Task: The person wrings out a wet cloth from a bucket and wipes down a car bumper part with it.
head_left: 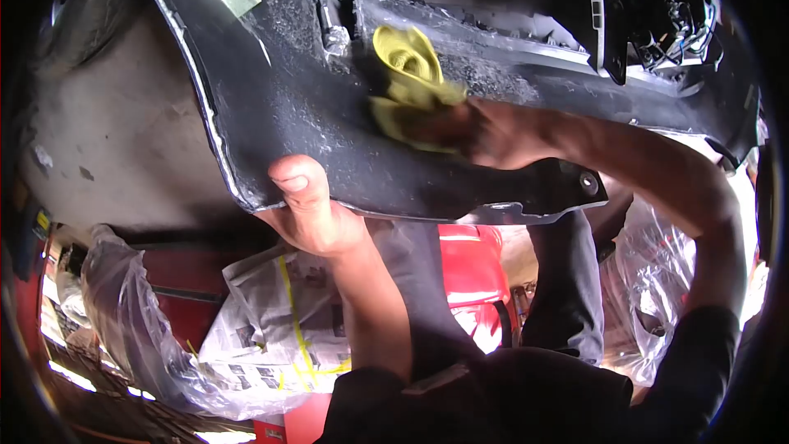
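Observation:
A large black plastic panel, which looks like a car bumper (296,115), fills the upper middle of the head view, its scuffed inner side facing me. My left hand (311,207) is closed on its lower edge, thumb on the near face and the other fingers hidden behind. In my right hand (497,133) is a crumpled yellow cloth (411,57), pressed against or very near the panel's surface. That hand is partly smeared by motion, and the cloth covers its fingertips. Whitish dust and scratches mark the plastic around the cloth.
A black housing with wires (657,29) sits at the panel's upper right. Below are newspaper sheets (271,316) with yellow tape, clear plastic sheeting (136,312) and a shiny red object (472,267). More plastic sheeting (653,267) lies right of my legs. A grey surface (123,140) stretches left.

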`<control>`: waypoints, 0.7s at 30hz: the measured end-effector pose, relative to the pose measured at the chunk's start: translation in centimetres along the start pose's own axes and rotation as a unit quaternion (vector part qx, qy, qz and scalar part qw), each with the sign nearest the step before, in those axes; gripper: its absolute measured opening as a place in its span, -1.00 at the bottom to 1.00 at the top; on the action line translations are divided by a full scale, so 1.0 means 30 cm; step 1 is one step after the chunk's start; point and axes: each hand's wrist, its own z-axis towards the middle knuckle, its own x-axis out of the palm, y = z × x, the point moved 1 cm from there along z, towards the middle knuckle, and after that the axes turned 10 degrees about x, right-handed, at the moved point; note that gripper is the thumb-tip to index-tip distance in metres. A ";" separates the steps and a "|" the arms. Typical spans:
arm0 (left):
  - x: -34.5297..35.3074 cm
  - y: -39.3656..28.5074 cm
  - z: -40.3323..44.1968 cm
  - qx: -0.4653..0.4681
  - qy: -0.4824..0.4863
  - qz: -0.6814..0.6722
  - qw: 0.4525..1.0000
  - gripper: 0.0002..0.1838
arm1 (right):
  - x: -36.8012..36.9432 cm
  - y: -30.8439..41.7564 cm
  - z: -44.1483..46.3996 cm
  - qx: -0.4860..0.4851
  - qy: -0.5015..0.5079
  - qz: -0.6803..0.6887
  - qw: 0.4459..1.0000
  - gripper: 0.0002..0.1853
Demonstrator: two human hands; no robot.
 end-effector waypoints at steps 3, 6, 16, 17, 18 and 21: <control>0.004 -0.015 -0.007 0.012 0.045 0.021 0.999 -0.33 | -0.046 -0.167 -0.187 0.241 0.054 0.190 0.950 -0.57; 0.007 -0.017 0.002 0.031 0.045 0.070 0.996 -0.29 | -0.042 -0.257 -0.187 0.212 0.024 0.069 0.975 -0.62; -0.002 0.007 -0.013 0.025 0.002 0.053 0.998 -0.38 | -0.077 -0.047 -0.030 0.079 0.031 0.104 0.991 -0.33; 0.000 -0.003 -0.017 0.016 0.008 0.055 0.998 -0.38 | -0.069 -0.076 -0.030 0.162 -0.011 0.201 0.966 -0.33; 0.004 -0.008 -0.013 0.013 0.011 0.057 0.998 -0.37 | -0.064 -0.160 0.013 0.168 -0.048 0.156 0.972 -0.34; 0.012 -0.014 -0.008 0.013 0.020 0.079 0.997 -0.35 | -0.094 -0.327 0.212 0.208 -0.115 0.080 0.968 -0.40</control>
